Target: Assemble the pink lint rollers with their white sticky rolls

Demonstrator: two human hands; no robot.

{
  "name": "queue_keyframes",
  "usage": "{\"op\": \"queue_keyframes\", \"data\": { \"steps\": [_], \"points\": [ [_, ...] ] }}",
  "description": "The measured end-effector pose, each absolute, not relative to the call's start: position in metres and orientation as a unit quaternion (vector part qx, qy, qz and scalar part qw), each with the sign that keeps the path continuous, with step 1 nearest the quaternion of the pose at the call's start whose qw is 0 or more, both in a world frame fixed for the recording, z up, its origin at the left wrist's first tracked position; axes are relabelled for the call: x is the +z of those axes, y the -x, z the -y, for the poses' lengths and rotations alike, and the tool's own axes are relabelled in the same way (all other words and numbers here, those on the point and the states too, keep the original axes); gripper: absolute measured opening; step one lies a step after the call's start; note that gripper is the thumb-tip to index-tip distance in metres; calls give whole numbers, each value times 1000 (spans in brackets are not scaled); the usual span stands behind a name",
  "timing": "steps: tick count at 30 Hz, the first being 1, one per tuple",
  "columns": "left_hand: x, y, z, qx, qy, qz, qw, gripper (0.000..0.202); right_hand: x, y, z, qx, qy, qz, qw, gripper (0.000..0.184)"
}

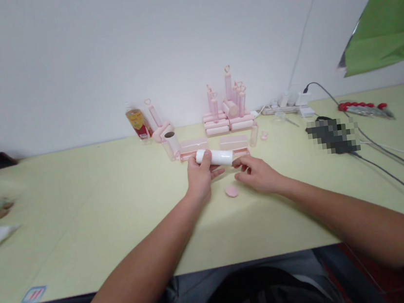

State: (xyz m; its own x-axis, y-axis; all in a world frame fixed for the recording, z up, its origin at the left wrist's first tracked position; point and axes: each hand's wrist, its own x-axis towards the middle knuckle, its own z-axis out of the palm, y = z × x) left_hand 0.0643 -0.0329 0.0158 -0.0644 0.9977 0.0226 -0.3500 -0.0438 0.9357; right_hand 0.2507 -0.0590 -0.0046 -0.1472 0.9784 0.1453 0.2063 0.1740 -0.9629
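Observation:
My left hand (200, 174) is closed around the left part of a smooth white roll (221, 157), with the thumb on top. The roll lies sideways above the table and looks like a sticky lint-roller refill. At its right end is my right hand (258, 173), fingers bent and thumb apart from the index finger. The index fingertip is at the roll's lower edge; whether it touches I cannot tell. Below the hands a round pink disc (231, 191) lies flat. Just behind the roll are pink trays (241, 152) and clear pink covers (233, 142), partly hidden by my left hand and the roll.
Another roll with a brown core (172, 143) stands behind left, near a drink bottle (138, 124). Pink rollers and cases (217, 125) are stacked by the wall. At right lie a power strip (281, 110), a blurred-out black object (332, 136) and cables (392, 172).

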Motion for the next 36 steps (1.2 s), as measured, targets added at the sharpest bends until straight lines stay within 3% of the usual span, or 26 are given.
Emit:
{"op": "queue_keyframes", "data": {
  "steps": [4, 6, 9, 11, 15, 20, 24, 36],
  "points": [
    [19, -62, 30, 622, -383, -403, 551, 39, 4, -249, 75, 302, 422, 808, 279, 56],
    [20, -61, 30, 627, -376, -402, 552, 39, 5, -244, 80, 222, 393, 866, 214, 49],
    [23, -59, 30, 619, -373, -412, 555, 39, 4, -238, 81, 198, 369, 885, 204, 25],
    [25, -58, 30, 611, -375, -421, 555, 39, 3, -237, 80, 203, 372, 879, 217, 20],
    [26, -56, 29, 602, -373, -427, 562, 37, -1, -243, 74, 213, 407, 846, 271, 27],
    [22, -54, 25, 581, -354, -425, 597, 37, -4, -251, 63, 218, 468, 748, 418, 14],
    [17, -57, 26, 536, -353, -425, 638, 43, -5, -250, 61, 229, 441, 707, 502, 16],
    [17, -63, 34, 517, -357, -400, 667, 37, -3, -245, 65, 224, 417, 697, 539, 19]
  ]
}}
